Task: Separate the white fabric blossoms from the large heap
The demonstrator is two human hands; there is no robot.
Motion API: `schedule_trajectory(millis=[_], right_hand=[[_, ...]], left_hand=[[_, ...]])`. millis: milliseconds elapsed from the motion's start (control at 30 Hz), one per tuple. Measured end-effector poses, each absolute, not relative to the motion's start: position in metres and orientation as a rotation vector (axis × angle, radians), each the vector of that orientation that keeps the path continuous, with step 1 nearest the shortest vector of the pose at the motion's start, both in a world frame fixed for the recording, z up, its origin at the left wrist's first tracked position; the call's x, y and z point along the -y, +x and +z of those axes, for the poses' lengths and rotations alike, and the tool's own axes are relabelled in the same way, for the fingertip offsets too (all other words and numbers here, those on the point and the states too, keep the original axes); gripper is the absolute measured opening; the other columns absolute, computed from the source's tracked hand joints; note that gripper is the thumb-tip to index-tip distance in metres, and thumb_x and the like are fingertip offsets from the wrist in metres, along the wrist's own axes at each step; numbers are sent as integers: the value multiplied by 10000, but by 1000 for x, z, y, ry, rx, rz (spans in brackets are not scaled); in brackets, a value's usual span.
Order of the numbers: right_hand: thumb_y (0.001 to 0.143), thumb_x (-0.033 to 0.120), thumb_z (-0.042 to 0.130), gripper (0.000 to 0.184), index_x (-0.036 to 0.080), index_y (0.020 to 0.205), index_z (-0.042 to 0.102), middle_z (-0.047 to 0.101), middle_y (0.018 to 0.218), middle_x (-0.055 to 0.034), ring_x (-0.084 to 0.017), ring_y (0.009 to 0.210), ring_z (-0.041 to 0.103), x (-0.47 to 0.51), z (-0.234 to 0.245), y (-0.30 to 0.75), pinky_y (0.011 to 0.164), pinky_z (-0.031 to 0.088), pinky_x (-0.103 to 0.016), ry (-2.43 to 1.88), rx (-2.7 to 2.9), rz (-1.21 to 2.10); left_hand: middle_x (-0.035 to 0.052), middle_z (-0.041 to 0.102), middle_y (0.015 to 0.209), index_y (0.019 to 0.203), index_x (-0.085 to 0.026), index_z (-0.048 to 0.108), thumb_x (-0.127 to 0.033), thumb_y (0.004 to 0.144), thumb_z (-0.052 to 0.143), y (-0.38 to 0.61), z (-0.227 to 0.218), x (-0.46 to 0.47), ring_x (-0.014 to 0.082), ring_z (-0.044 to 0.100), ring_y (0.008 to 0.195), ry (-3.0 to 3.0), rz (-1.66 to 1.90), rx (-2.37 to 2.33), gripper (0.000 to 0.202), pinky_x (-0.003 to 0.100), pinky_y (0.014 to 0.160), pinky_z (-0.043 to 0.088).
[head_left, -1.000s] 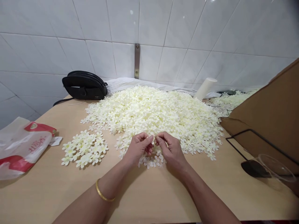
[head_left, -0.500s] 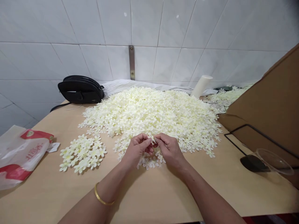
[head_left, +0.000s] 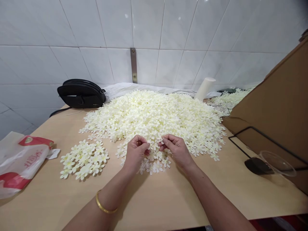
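A broad heap of pale cream artificial flowers (head_left: 149, 112) covers the middle of the table. My left hand (head_left: 137, 152) is at the heap's front edge, thumb and forefinger pinched together. Whatever is in that pinch blends into the blossoms behind it. Across a small gap, my right hand (head_left: 176, 150) also pinches, with a bit of white artificial flower (head_left: 162, 140) showing at its fingertips. Loose blossoms (head_left: 154, 166) lie on the table below and between both hands. To the left sits a smaller separate pile of the same flowers (head_left: 84, 158).
A black bag (head_left: 81, 93) stands at the back left, and a red-and-white plastic bag (head_left: 26, 163) at the left edge. On the right are a cardboard sheet (head_left: 274, 106), a black wire frame (head_left: 251, 127) and a clear plastic lid (head_left: 278, 163). A white roll (head_left: 205, 89) leans behind the heap.
My hands, together at the fingertips before, have drawn apart, left hand to the left and right hand slightly to the right. The view has shifted a little.
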State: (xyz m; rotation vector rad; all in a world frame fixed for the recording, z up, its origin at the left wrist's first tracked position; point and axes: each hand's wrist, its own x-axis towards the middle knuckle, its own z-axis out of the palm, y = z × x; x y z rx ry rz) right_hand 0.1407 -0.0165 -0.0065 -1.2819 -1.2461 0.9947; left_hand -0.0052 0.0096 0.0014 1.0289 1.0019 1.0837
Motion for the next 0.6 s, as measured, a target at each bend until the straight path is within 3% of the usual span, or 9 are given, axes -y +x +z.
schedule_trajectory(millis=[167,267,400,600], right_hand=[[830,214,376,183,170,770,543,527,685,-29,-136,643,498,21,-4,132,600,395,-255,-1373,1604,346],[822,144,350,204,170,837,552,532,781,-58,-154,718,496,23,-7,127,652,401,-267,-1344,1786,160],[820,132,349,223,184,878,558,537,823,-65,-160,756,499,24,-9,124,680,407,-275,-1301,1804,180],[840,268,383,244,186,998,550,579,892,-58,-168,811,526,22,0,125,711,416,-288,-1292,1543,478]], left_hand=[[-58,444,534,706,-170,542,-196,626,549,-5,6,-6,65,448,437,1101,1025,-950,84,191,441,374],[-40,486,547,709,-160,560,-241,645,559,-3,6,-5,78,469,470,1068,974,-909,103,209,485,399],[-32,498,548,737,-151,551,-277,645,606,-4,2,-7,76,464,484,1097,974,-863,165,210,510,406],[-31,484,538,662,-144,545,-253,654,595,-4,0,-7,79,452,493,1196,988,-869,120,215,520,409]])
